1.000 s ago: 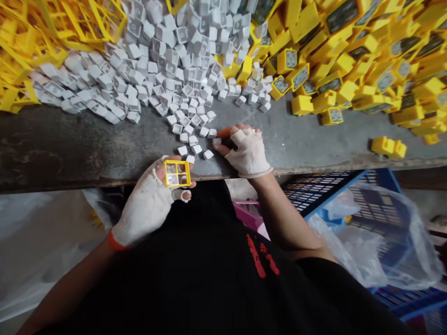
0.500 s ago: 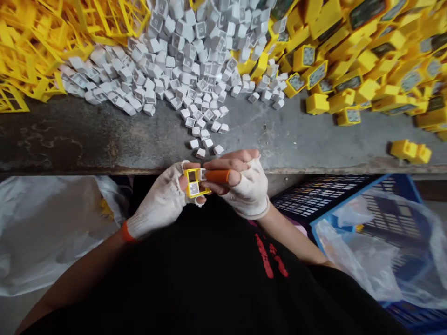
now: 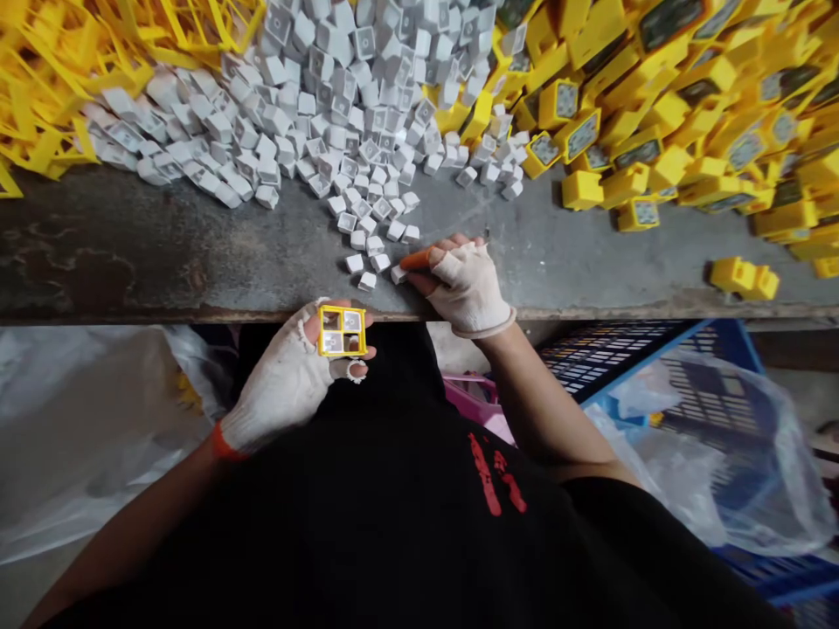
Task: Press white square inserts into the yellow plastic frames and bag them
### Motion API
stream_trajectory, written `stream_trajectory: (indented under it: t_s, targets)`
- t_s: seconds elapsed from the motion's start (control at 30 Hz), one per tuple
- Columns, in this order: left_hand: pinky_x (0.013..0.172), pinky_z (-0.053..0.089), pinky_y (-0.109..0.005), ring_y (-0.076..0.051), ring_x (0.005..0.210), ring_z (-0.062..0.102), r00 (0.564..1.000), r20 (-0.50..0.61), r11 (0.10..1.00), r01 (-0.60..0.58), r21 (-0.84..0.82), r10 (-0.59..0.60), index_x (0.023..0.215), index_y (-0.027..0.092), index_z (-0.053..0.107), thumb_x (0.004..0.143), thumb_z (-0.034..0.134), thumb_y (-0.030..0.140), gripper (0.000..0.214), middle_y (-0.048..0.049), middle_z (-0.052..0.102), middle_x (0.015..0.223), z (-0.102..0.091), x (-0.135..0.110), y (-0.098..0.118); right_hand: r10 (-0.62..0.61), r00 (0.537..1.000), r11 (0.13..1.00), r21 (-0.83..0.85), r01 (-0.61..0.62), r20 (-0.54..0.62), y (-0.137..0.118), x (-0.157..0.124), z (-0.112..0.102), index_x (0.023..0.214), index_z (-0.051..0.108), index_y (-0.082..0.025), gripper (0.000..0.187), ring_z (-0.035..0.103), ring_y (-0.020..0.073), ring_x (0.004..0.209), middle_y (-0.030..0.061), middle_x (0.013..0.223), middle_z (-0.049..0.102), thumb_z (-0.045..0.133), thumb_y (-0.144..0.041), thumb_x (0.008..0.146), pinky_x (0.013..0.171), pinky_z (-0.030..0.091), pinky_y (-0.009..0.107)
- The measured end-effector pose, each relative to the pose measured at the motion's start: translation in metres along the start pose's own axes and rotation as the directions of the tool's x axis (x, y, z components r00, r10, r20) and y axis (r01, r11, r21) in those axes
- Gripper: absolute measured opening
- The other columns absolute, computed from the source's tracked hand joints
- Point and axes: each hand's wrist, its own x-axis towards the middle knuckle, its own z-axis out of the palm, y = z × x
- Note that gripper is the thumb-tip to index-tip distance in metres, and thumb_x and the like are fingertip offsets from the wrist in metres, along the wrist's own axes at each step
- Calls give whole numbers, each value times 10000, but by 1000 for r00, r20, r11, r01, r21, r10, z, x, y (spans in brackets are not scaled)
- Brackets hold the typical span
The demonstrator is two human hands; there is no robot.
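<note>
My left hand (image 3: 288,380), in a white fingerless glove, grips a small yellow four-cell frame (image 3: 342,331) just below the bench edge; white cubes sit in its cells. My right hand (image 3: 462,278), also gloved with an orange cover on the forefinger, rests on the grey bench (image 3: 163,253). Its fingertips pinch at a small white cube (image 3: 398,273) at the near end of a loose trail of white cubes (image 3: 367,236).
A big heap of white cubes (image 3: 341,87) fills the back middle. Empty yellow frames (image 3: 98,52) pile at back left, filled yellow blocks (image 3: 688,105) at back right, two stray ones (image 3: 744,278) near the edge. A blue crate (image 3: 655,367) with a plastic bag stands lower right.
Half a second ago my right hand was pressing a cube into the frame held by my left. It has since gone back to the bench and closed on another white cube.
</note>
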Motion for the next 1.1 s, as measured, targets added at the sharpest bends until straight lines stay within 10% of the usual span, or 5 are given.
stream_trajectory:
  t_s: [0.33,0.6,0.83,0.97,1.1]
  targets:
    - [741,711,-318,-259,928,891,986,48,986,-162,46,160,1094,240,826,847,1049,238,333,-24,897,1107,12,-8,-4,117,972,568,789,-235,205,-60,-10,-9,834,777,-233,606,689,172,730,10,802,795,931,-817,885,681,572,316]
    - [967,687,-306,-264,1203,860,959,-37,959,-280,44,282,1036,244,823,754,1003,11,408,-28,895,1163,9,-12,-14,128,983,731,657,-185,135,-89,-26,-4,812,733,-245,599,631,152,697,-16,752,728,823,-813,978,736,562,325]
    - [762,688,-313,-253,927,875,974,39,973,-225,56,223,1069,230,864,828,1042,185,303,-61,911,1134,2,-15,-9,170,985,684,716,-141,32,-77,-40,7,959,742,-267,519,630,149,628,-42,744,718,832,-777,999,611,525,300]
    - [672,672,-337,-309,893,903,992,-10,991,-126,-38,126,1075,258,805,919,983,265,236,-35,898,1130,-3,-13,-2,81,985,941,336,-25,-153,-39,-28,-2,1056,847,-279,246,757,226,848,39,939,837,769,-511,1081,824,608,386]
    - [649,671,-351,-297,840,887,990,-63,991,-132,-25,130,1116,244,784,985,906,268,181,-52,891,1156,-9,-10,-3,-88,996,995,-56,87,-2,-33,-9,2,1291,884,-296,247,800,281,1003,88,1131,887,754,-328,1084,952,574,447]
